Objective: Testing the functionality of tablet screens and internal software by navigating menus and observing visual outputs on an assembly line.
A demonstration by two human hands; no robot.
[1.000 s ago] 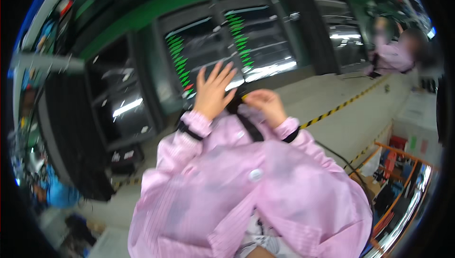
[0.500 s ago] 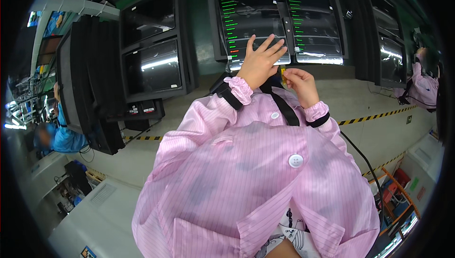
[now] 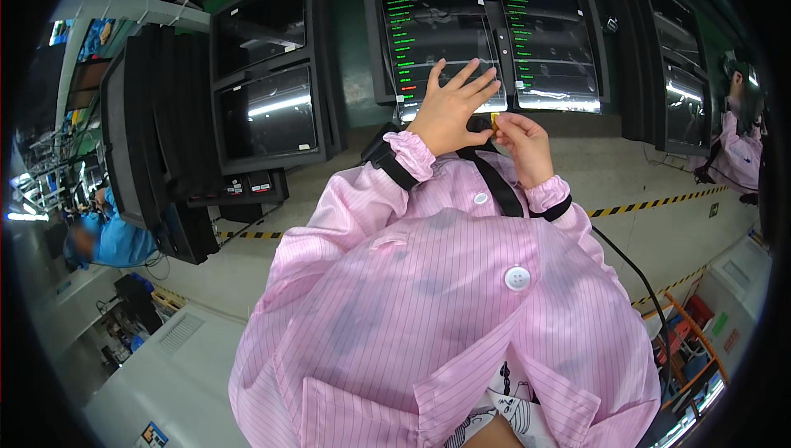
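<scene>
Splayed wide, the person's left hand is spreading over the lower part of a glossy black rectangular screen with green text lines, covering its lower right portion; whether the fingertips are pressing the glass cannot be told. The right hand is pinching a small yellow piece between thumb and fingers just below that screen's lower right corner, and the fingers are hiding part of it. A second glossy black screen with green lines is standing just to the right. Two dark, unlit screens in a black frame are standing to the left. A black strap is hanging below the hands. A co-worker in pink is standing at the far right.
</scene>
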